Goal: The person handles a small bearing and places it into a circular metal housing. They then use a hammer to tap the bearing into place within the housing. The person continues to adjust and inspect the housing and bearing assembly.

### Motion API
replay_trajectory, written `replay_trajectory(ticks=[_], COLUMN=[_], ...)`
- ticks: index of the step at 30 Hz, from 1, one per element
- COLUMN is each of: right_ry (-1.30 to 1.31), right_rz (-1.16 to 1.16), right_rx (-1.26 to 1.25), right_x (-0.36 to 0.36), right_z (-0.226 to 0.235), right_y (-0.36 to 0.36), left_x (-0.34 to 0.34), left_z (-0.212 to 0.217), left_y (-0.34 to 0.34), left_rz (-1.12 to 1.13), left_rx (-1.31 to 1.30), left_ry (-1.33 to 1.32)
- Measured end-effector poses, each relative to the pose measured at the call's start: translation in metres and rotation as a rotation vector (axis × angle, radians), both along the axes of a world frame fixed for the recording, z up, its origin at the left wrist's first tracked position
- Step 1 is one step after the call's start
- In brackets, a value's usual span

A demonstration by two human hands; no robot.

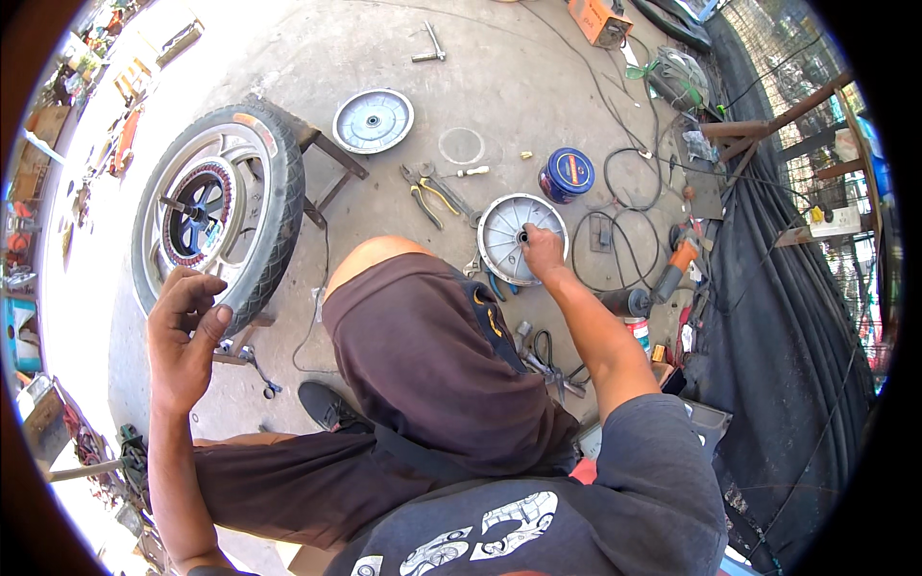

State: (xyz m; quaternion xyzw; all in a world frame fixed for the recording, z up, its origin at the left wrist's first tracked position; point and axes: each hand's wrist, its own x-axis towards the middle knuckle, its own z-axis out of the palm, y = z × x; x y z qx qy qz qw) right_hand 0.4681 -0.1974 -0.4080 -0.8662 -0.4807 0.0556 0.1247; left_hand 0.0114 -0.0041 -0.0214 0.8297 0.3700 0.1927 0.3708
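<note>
My right hand (544, 252) reaches down to a round ribbed metal motor cover (497, 252) on the floor. Its fingers are closed at the cover's centre bore; the fingertips are partly hidden. My left hand (189, 331) is raised in front of a hub-motor wheel (271, 280), with fingers loosely bent, thumb apart and nothing seen in them. The wheel leans on a low metal stand (336, 178). Inside its rim sits a ring of copper windings (173, 235) around a blue core with a shaft. A second round metal cover (374, 110) lies farther off.
Pliers (429, 195), an adjustable wrench (451, 194) and a screwdriver (471, 172) lie near the ribbed cover. A blue tub (569, 173) stands beyond it. Right of it are cables (629, 274) and an orange-and-black power tool (663, 276). A T-shaped wrench (434, 43) and an orange machine (600, 21) lie far off.
</note>
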Motion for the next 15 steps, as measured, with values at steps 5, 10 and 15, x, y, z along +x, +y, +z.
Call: replay_trajectory(ticks=[5,10,15], right_ry=[-0.098,-0.019,0.211], right_rz=[-0.004,-0.027,-0.245], right_rx=[0.035,0.158,-0.068], right_x=[0.004,-0.005,-0.027], right_z=[-0.022,-0.015,0.023], right_y=[-0.003,-0.014,-0.048], left_x=[0.005,0.002,-0.002], left_z=[0.003,0.002,0.005], left_y=[-0.003,-0.001,-0.001], left_rz=[0.035,-0.005,0.001], left_rx=[-0.058,-0.032,-0.057], left_ry=[-0.062,-0.060,-0.077])
